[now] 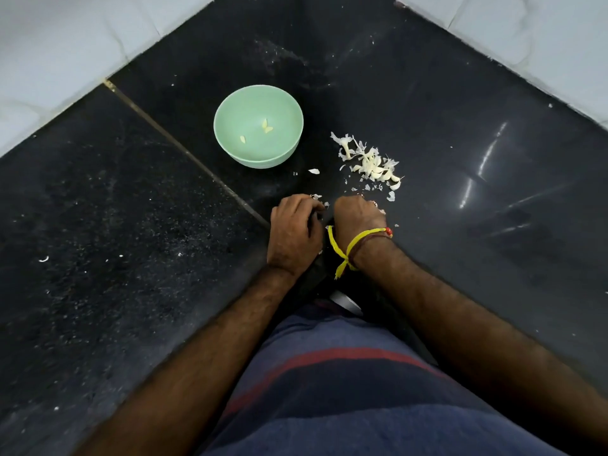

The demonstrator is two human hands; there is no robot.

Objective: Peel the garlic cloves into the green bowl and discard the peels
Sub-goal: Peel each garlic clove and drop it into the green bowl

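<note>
Hands meet low in the middle of the frame, over a black polished stone counter [444,133] flecked with white specks. The left hand [294,232] and the right hand [357,217] both show their backs with fingers curled under, knuckle to knuckle; whatever they pinch between them is hidden, so I cannot tell what they hold. A yellow thread band [348,248] circles the right wrist. Up and left of the hands stands a pale green round bowl [230,139] with three small peeled garlic cloves [266,126] inside. Right of the bowl, just above the right hand, lies a loose heap of white papery garlic peels [370,162].
</note>
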